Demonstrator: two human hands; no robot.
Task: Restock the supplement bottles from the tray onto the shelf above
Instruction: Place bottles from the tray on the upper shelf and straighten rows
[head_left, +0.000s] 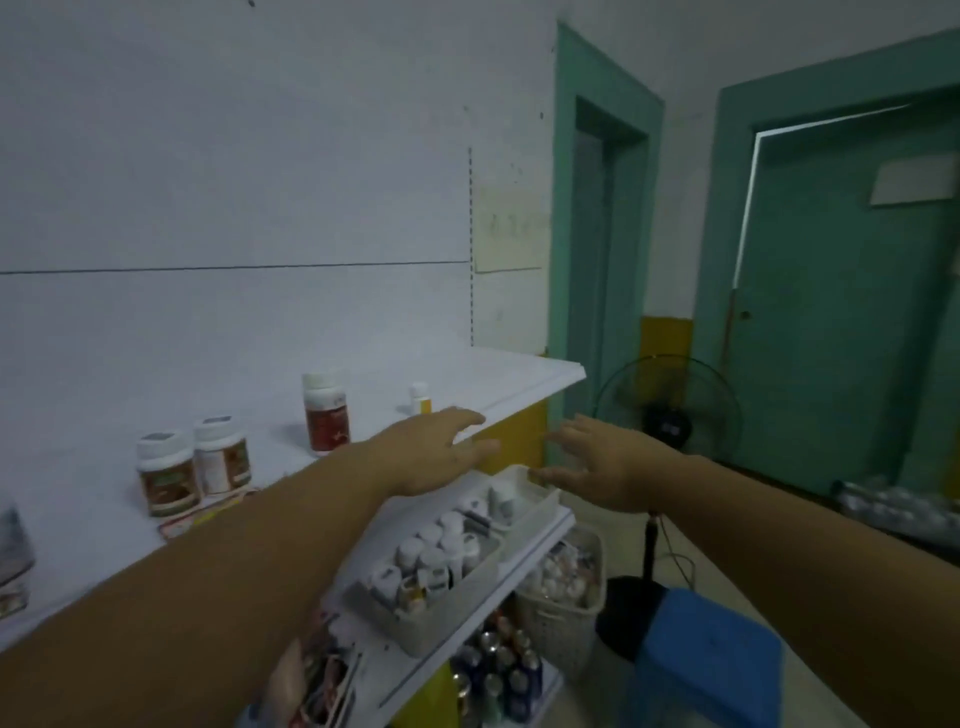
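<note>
A white upper shelf (493, 374) carries a tall red-labelled bottle (326, 415), a small white-and-yellow bottle (420, 397) and two brown-labelled jars (169, 475) at the left. Below it, on a lower shelf, a grey tray (447, 618) holds several white-capped supplement bottles, and a second white tray (540, 501) holds a few more. My left hand (441, 452) hovers over the upper shelf's front edge, fingers spread, holding nothing. My right hand (602, 462) is stretched out beyond the shelf's end above the white tray, also empty with fingers apart.
A white basket (566, 618) of small bottles and several cans (498, 670) sit lower down. A standing fan (667, 410), a blue stool (711, 670) and two green doors (841, 291) are to the right. A blurred object (13, 556) stands at the shelf's far left.
</note>
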